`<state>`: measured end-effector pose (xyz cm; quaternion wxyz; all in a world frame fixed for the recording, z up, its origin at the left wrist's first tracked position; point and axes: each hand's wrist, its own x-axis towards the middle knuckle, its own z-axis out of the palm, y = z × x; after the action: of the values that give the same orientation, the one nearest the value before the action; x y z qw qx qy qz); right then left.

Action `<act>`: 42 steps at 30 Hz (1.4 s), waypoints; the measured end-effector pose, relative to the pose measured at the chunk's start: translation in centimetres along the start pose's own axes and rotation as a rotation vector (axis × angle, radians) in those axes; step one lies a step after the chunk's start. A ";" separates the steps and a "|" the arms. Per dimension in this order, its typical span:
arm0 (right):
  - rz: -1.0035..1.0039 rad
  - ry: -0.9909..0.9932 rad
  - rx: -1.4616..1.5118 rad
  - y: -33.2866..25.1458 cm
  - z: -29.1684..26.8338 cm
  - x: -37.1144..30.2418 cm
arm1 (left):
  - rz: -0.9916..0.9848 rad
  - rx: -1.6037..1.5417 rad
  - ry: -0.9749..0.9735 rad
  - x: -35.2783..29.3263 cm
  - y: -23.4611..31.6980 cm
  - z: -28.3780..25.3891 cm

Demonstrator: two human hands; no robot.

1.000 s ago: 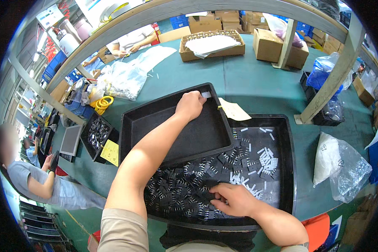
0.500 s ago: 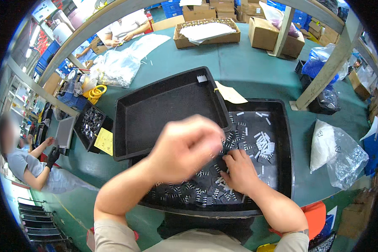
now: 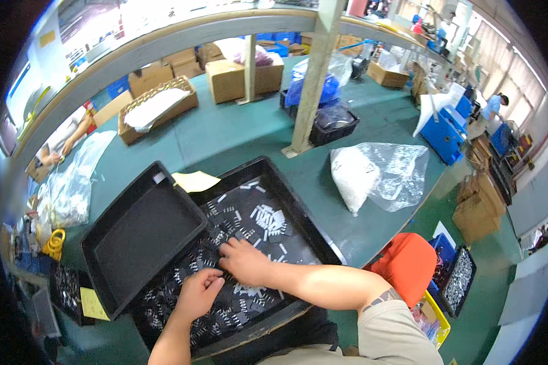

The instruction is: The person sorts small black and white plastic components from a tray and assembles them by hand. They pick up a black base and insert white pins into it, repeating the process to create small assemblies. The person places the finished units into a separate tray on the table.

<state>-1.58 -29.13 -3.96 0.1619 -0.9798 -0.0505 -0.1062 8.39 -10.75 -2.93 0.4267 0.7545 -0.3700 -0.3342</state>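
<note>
At lower centre, the left hand and right hand sit close together over black parts in the lower tray; fingers curled, whether gripping anything I cannot tell.

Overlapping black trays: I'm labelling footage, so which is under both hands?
The lower tray, strewn with black pinned parts; the nearly bare upper tray overlaps it.

Green floor, orange chair
</note>
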 end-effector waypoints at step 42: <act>-0.006 0.073 0.467 1.0 1.9 -1.0 | -0.107 0.614 -0.074 0.7 4.8 3.4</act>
<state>-2.09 -29.52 -6.29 0.3856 -0.9110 -0.0706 -0.1277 4.59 -14.46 -0.16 0.1470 0.8538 -0.4287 -0.2561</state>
